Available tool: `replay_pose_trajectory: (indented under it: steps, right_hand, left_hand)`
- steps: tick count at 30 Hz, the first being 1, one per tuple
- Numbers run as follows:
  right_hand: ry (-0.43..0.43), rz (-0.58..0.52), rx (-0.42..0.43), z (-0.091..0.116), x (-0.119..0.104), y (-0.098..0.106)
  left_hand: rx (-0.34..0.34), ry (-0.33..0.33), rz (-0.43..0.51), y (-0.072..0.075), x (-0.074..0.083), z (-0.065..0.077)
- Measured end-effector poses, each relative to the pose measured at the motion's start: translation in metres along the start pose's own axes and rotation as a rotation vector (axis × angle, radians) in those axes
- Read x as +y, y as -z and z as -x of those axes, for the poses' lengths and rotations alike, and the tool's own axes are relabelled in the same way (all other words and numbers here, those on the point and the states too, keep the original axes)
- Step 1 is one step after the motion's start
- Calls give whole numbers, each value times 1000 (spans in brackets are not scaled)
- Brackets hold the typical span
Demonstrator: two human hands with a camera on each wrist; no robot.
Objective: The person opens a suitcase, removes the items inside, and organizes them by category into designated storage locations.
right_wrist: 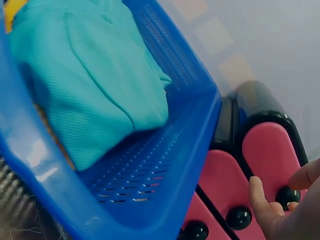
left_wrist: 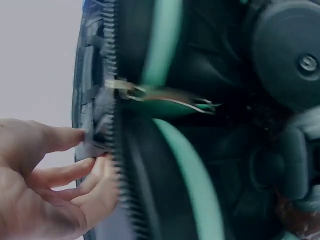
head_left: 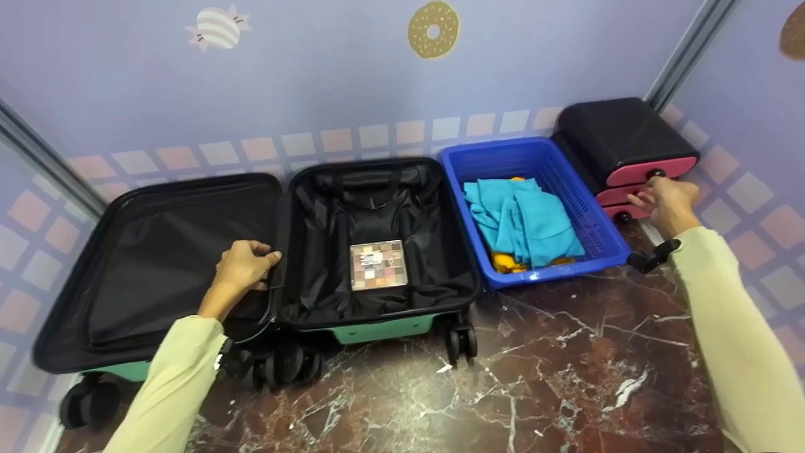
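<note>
My right hand (head_left: 674,200) pinches the round black knob (right_wrist: 287,197) on the top pink drawer front (right_wrist: 271,155) of a small black drawer unit (head_left: 629,135). In the right wrist view its index finger stretches out over the drawer below. My left hand (head_left: 244,267) rests with loosely bent fingers at the inner edge of the open suitcase's left half (head_left: 170,264), by the zipper (left_wrist: 116,90). The suitcase's right half (head_left: 333,220) holds an eyeshadow palette (head_left: 379,265), flat on the black lining.
A blue plastic basket (head_left: 588,214) stands between suitcase and drawer unit, with folded turquoise cloth (head_left: 525,220) and something yellow (head_left: 506,263) in it. Suitcase wheels (head_left: 462,341) stick out toward me over the dark red marbled floor (head_left: 566,377). A lilac wall (head_left: 339,82) runs behind.
</note>
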State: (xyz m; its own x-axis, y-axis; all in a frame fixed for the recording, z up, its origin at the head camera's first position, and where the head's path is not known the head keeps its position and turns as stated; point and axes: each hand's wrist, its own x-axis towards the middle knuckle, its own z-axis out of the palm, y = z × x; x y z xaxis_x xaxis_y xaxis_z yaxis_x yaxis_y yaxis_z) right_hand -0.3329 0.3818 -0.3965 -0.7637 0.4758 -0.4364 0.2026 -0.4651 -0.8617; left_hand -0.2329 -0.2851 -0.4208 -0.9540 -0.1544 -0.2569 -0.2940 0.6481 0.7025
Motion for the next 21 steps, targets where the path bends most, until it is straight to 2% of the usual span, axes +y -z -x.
replay_pose_trajectory:
  steps: [3,6,14,17,21]
  right_hand:
    - [-25,-10,25,-4,3,1]
    - [-22,-21,49,-7,4,4]
    - [1,-157,49,-18,-2,15]
    - [17,-147,49,-21,-3,19]
    - [82,-99,51,-23,-1,21]
  left_hand:
    - [-29,48,58,6,1,1]
    - [-42,65,83,9,5,1]
    - [-12,60,-10,1,14,-6]
    - [-21,57,-15,0,12,-6]
    - [-51,53,59,1,7,-4]
